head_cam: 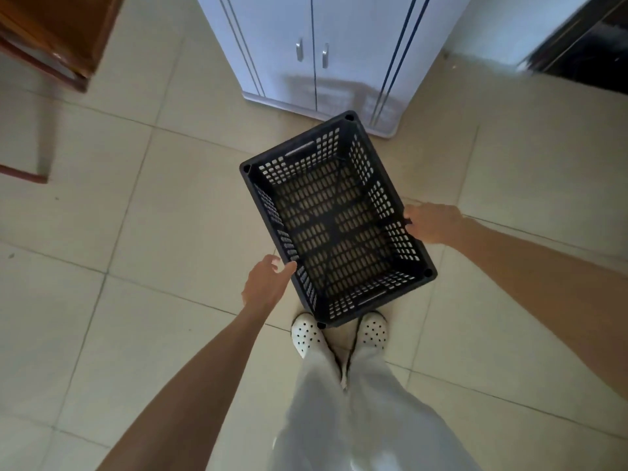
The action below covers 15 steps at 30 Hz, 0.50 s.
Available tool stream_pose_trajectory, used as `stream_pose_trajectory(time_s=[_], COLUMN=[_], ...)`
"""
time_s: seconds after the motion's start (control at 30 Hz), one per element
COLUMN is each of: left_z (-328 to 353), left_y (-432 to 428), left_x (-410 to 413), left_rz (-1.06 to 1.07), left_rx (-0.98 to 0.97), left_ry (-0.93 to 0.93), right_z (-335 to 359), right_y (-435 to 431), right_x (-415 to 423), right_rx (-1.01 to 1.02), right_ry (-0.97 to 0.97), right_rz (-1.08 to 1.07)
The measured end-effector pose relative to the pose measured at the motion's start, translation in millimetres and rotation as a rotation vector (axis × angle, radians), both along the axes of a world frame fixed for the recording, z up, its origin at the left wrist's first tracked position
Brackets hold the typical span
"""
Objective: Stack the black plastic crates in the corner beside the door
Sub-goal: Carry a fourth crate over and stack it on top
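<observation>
One black plastic crate (334,219) with perforated walls and floor is in front of my feet, open side up and empty. My right hand (431,222) grips the rim of its right long wall. My left hand (266,283) is at the left long wall near the front corner, thumb touching the rim, fingers spread and not closed on it. Whether the crate rests on the floor or hangs just above it, I cannot tell. No other crate and no door corner are in view.
A white two-door cabinet (316,56) stands just beyond the crate. Wooden furniture (51,39) is at the upper left and a dark opening (588,45) at the upper right. Beige floor tiles (136,215) spread all around. My white clogs (307,334) touch the crate's near end.
</observation>
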<state>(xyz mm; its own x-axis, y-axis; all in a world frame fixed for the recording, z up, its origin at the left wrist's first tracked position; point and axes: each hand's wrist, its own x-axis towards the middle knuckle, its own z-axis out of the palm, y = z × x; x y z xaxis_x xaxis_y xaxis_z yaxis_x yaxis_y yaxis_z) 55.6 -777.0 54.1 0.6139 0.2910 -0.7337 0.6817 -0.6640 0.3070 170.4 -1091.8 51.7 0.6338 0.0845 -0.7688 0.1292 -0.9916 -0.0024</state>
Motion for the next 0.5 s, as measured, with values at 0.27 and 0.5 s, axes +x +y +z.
stream_pose_trajectory(time_s=[0.27, 0.5], left_z=[-129, -164], left_y=[-5, -4], left_x=[21, 45], left_rz=[0.171, 0.284], left_rx=[0.038, 0.074], left_ry=[-0.072, -0.217], right_z=[-121, -165], right_y=[-16, -4], right_x=[9, 26], right_rx=[0.015, 0.227], right_ry=[-0.094, -0.360], right_rz=[-0.204, -0.448])
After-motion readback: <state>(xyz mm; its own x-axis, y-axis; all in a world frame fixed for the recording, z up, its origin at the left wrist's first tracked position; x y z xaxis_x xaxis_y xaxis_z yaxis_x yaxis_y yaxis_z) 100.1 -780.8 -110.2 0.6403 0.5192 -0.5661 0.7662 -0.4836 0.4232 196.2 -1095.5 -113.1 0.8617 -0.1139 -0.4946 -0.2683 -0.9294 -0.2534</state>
